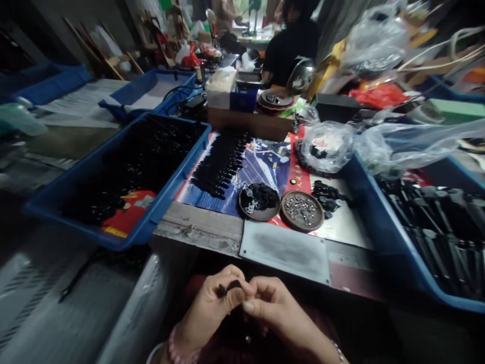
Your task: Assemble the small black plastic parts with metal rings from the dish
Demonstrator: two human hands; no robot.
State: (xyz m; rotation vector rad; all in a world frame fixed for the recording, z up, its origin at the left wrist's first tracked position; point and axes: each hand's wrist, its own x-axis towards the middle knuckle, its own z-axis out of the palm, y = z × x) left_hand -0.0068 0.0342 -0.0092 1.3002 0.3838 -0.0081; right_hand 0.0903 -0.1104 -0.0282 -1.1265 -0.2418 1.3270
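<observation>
My left hand [220,298] is closed on a small black part [232,286], whose ends stick out between thumb and fingers. Fingertips of my right hand [271,302] are pinched together right against the left ones; what they hold, if anything, is hidden. Both hands are in front of the table edge, above my lap. Beyond them on the table sit a round dish of black and clear small parts [260,202] and a round dish of small shiny metal pieces [302,210]. Small black pieces with round caps [328,194] lie to the right of the dishes.
A blue tray [129,242] full of black parts stands left. Another blue tray [401,237] with long black pieces is at right. Black pieces lie in a row [220,164] between. A plastic bag [328,144] sits behind the dishes. A person in dark clothing [291,48] is further back.
</observation>
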